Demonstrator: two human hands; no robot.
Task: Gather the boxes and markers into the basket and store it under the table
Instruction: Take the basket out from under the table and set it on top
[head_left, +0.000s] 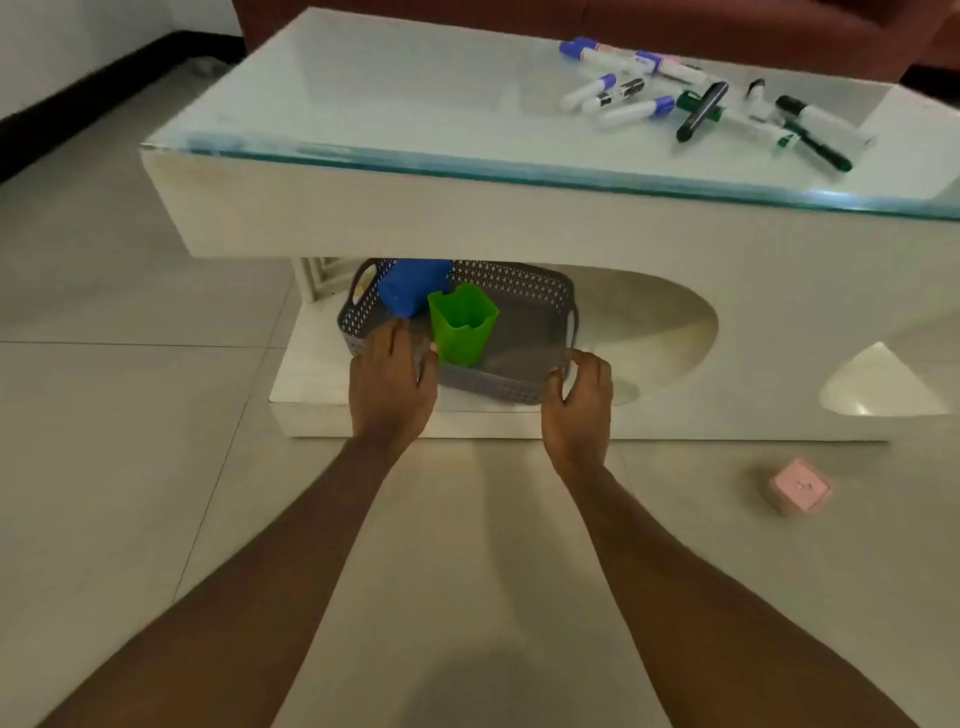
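A grey perforated basket (519, 306) sits on the table's lower shelf, partly under the tabletop. Inside it stand a green box (462, 325) and, behind that, a blue box (413, 286) whose top is hidden by the table. My left hand (392, 382) grips the basket's near left corner. My right hand (579, 397) holds the near right corner. Several markers (691, 98) with blue, black and green caps lie scattered on the glass top at the far right. A pink box (800, 486) lies on the floor to the right.
The white table (467, 218) has a glass top and a curved cut-out base with a low shelf (649, 332). Pale floor tiles surround it. A dark red sofa (675, 21) stands behind the table, and a black skirting runs along the left wall.
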